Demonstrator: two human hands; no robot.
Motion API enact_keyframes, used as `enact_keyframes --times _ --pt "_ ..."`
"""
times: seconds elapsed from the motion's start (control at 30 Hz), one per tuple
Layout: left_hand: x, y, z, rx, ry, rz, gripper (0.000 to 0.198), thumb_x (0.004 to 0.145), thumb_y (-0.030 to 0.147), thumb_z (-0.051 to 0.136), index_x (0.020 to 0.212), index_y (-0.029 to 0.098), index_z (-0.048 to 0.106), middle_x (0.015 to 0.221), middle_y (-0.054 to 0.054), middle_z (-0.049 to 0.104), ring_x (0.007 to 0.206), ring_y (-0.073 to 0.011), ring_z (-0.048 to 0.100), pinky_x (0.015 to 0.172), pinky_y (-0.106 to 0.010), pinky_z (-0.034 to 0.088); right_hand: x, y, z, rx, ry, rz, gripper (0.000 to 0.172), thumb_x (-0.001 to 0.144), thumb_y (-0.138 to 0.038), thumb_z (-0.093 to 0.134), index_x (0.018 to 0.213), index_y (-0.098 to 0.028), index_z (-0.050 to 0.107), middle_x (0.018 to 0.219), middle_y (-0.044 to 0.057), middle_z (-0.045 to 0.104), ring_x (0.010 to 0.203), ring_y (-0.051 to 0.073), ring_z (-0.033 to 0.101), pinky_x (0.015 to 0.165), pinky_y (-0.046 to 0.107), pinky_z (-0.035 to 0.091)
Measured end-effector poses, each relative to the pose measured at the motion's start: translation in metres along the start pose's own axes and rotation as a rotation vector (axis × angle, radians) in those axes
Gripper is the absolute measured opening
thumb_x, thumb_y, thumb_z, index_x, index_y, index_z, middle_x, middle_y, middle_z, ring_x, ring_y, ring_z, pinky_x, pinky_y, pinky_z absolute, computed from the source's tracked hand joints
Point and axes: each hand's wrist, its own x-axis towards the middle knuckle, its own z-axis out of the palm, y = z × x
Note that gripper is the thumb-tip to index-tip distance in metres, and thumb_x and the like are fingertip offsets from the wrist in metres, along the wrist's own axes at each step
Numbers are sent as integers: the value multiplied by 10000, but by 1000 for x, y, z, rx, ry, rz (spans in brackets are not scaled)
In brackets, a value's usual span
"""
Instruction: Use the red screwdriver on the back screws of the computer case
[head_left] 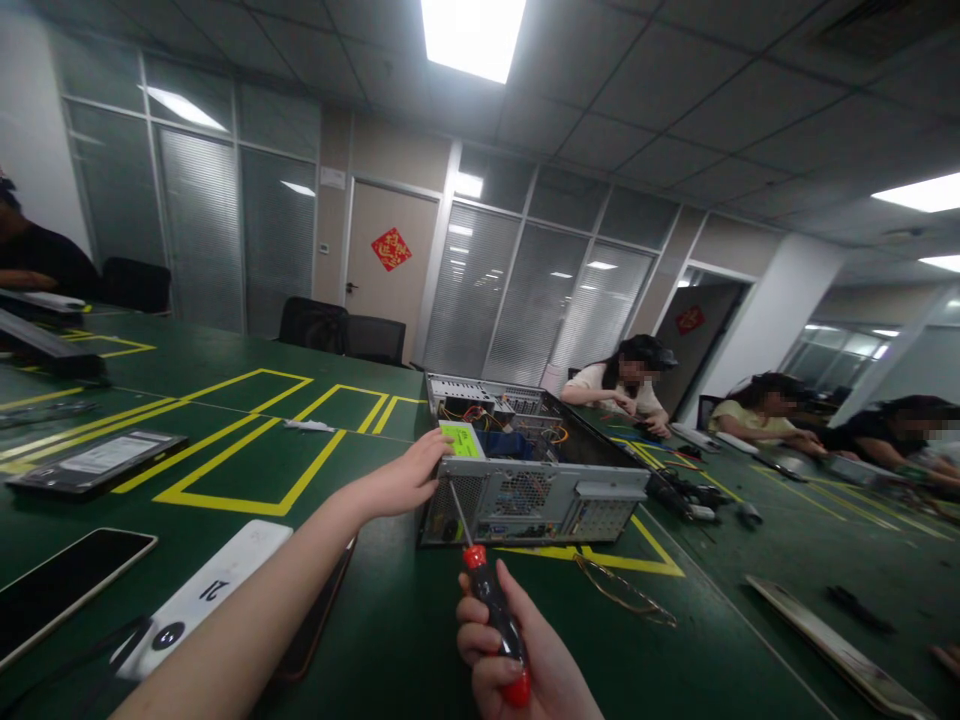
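An opened desktop computer case lies on the green table, its rear panel facing me. Inside, at its left rear corner, sits a power supply with a bright green label. My left hand grips that corner of the case, fingers over the top edge beside the label and thumb lower down. In my right hand is a red and black screwdriver, held by its handle. The shaft points up at the perforated panel on the left of the rear; whether its tip sits in a screw is too small to tell.
A hard drive, a phone and a white device marked 21 lie to the left. Thin wires and a long flat strip are at right. Several people sit around the table.
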Motion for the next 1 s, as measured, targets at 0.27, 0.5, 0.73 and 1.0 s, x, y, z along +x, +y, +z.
enact_keyframes --times 0.27,0.5,0.73,1.0 --pt "0 1 -1 0 -3 -4 465 781 63 468 1223 182 383 1339 -122 373 1357 -248 203 1118 -497 221 3 3 -3 -34 40 -38 247 771 -339 625 756 -119 513 596 -38 486 511 22 452 443 85 334" --pt "-1 -1 0 11 -16 -17 459 786 72 461 1227 170 379 1361 -129 353 1367 -249 180 1120 -496 215 0 -1 0 -69 22 25 274 799 -358 591 902 -110 534 619 -48 484 439 3 385 382 73 263" --pt "0 2 -2 20 -19 -17 439 791 79 455 1214 170 381 1344 -127 369 1364 -241 189 1122 -488 219 -2 0 -1 -36 -16 36 272 827 -338 551 753 -78 522 533 -62 414 383 -23 294 348 45 239" --pt "1 4 -3 26 -36 -38 432 784 67 446 1206 138 388 1344 -147 359 1359 -248 191 1123 -489 213 2 3 0 -67 80 -38 293 826 -382 538 850 -91 548 599 -17 518 476 55 465 423 147 393"
